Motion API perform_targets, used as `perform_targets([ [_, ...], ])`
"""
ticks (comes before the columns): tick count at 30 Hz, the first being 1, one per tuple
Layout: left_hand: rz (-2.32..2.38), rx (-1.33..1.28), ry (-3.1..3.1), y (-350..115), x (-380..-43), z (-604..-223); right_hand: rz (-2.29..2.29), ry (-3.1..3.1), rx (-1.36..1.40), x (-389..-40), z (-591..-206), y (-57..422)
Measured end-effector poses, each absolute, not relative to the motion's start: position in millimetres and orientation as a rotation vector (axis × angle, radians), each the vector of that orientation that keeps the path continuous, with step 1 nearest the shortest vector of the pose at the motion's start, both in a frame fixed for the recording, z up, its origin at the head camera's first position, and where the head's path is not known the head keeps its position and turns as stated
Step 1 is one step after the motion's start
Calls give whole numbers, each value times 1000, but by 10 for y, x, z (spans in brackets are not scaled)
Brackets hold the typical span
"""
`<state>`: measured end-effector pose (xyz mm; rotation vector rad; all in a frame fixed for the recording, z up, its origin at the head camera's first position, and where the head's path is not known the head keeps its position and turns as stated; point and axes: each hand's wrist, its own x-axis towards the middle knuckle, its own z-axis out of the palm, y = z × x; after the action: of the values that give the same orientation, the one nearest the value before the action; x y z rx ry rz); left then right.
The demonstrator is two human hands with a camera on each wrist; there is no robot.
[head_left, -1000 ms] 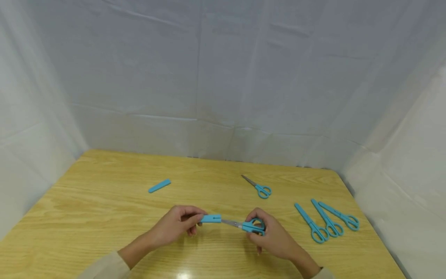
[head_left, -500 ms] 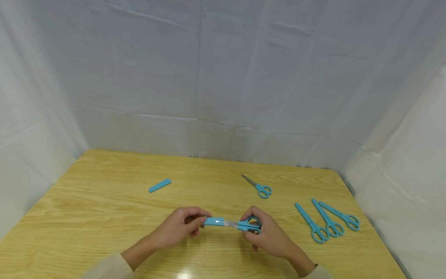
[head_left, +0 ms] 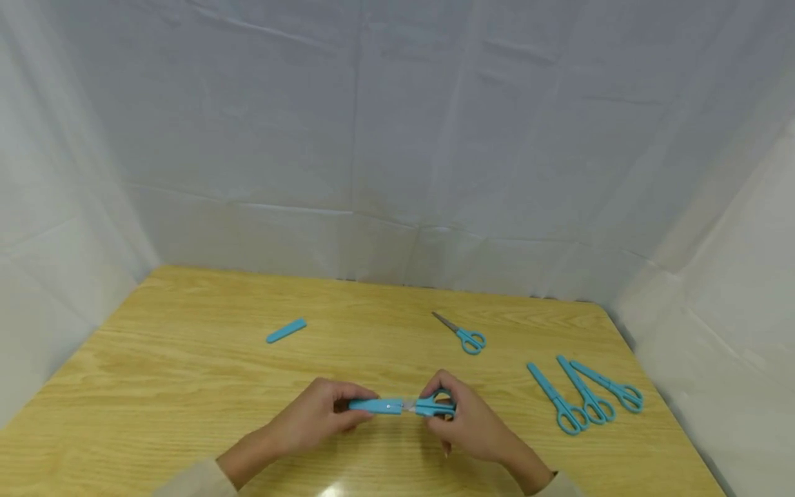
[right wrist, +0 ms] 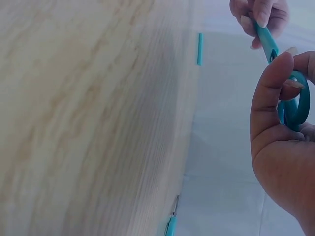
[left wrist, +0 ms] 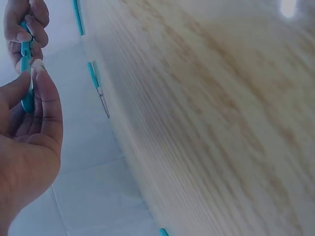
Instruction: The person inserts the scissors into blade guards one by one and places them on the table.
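Note:
My left hand (head_left: 313, 417) pinches a blue scissors cover (head_left: 379, 406) between thumb and fingers above the table. The right hand (head_left: 468, 421) grips the blue handles of a pair of scissors (head_left: 428, 406). Most of the blades are inside the cover; a short stretch of metal shows between cover and handles. In the right wrist view, a fingertip passes through a handle loop (right wrist: 304, 101). The left wrist view has the cover (left wrist: 27, 96) between the left thumb and fingers, with the right hand (left wrist: 27, 29) beyond it.
Another blue cover (head_left: 286, 330) lies at the back left of the wooden table (head_left: 205, 317). Uncovered scissors (head_left: 462, 335) lie at the back, right of centre. On the right are three covered scissors (head_left: 553, 393) side by side. Pale sheets (head_left: 397, 138) enclose the table.
The scissors have slid deeper into the cover, so less blade shows. Both hands have come closer together. The cover has turned in the left hand. The things lying on the table have stayed put.

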<state>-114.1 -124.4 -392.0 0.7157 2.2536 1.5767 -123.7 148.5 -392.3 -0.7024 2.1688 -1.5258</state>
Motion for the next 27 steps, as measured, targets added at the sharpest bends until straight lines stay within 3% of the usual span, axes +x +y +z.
perform_targets([
  [19,1474,1064,2396,-1243,-1102,-3873,-1592,2106,-716,-1188,-3928,1291],
  [27,1469,981,2421,-1220,-1111,-3871,-1451,2328,-787,-1207,-3939,1287],
])
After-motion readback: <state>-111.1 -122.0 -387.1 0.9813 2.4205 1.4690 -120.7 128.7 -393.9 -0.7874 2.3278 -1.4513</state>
